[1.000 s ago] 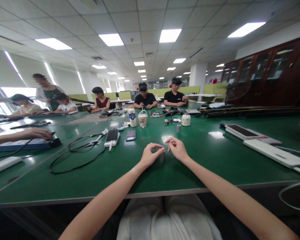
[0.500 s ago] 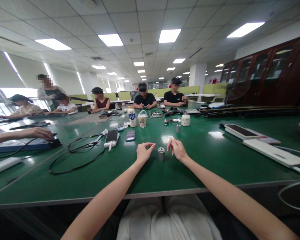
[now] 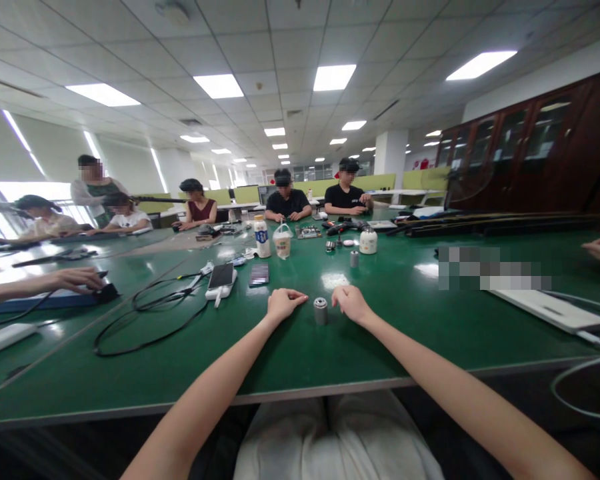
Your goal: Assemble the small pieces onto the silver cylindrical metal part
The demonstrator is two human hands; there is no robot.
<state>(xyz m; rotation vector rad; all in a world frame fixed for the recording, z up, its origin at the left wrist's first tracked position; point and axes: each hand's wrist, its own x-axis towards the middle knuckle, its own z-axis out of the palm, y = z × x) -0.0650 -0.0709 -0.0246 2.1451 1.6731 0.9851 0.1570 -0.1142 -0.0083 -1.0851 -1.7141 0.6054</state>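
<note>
A small grey metal cylinder (image 3: 321, 315) stands upright on the green table, with a ring-shaped detail and a dark centre on its top. To its left, my left hand (image 3: 285, 305) rests low over the tabletop, fingers stretched toward the cylinder and holding nothing. On the other side, my right hand (image 3: 351, 305) is loosely bent with its fingers pointing down, and nothing shows in it. Neither hand touches the cylinder; a narrow gap shows on each side. Farther back stands a second, smaller-looking grey cylinder (image 3: 354, 259).
Beyond the hands stand a white bottle (image 3: 262, 239), a drink cup (image 3: 283, 243) and a round white jar (image 3: 368, 243). Left lie a dark phone-like slab (image 3: 259, 275), a white charging device (image 3: 222, 280) and black cable loops (image 3: 100, 337). A co-worker's hand (image 3: 80, 280) is at far left.
My left hand has lowered and its fingers lie flatter. My right hand has turned slightly, its fingers drawn in. The cylinder stands in place; the view has shifted a little.
</note>
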